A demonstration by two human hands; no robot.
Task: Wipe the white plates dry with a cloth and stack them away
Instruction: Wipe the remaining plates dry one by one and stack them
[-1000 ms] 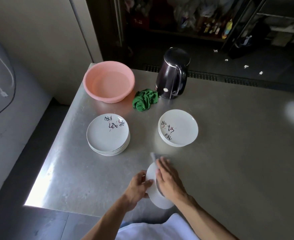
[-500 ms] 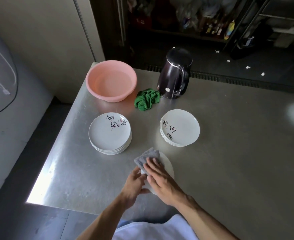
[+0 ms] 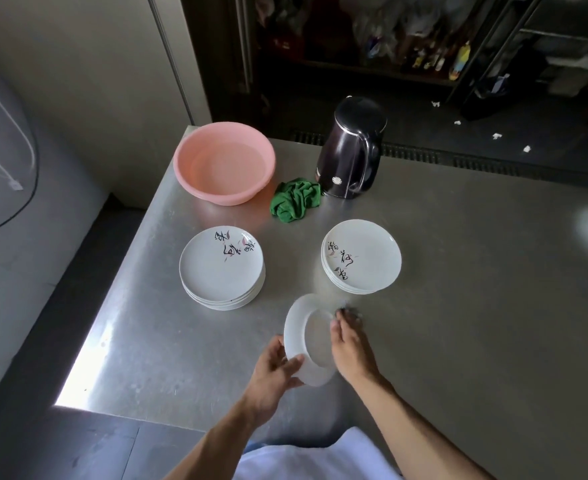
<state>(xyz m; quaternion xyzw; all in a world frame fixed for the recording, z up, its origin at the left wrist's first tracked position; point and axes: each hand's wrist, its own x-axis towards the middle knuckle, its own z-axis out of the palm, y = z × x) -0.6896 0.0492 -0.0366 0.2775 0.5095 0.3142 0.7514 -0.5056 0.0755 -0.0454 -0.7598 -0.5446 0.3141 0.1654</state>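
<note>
A white plate is held tilted above the steel table, its underside with the foot ring turned toward me. My left hand grips its lower left rim. My right hand is at the plate's right edge, thumb on the underside and fingers behind it. A grey cloth shows only as a blurred bit at those fingertips. Two stacks of white plates with painted marks stand beyond, the left stack taller than the right stack.
A pink basin sits at the table's far left corner, with a crumpled green cloth and a dark kettle beside it. The table's left edge drops to the floor. Bare steel stretches to the right.
The plate has been turned over, so its underside now faces me. The grey cloth went from lying on top of it under my right hand to mostly hidden behind it.
</note>
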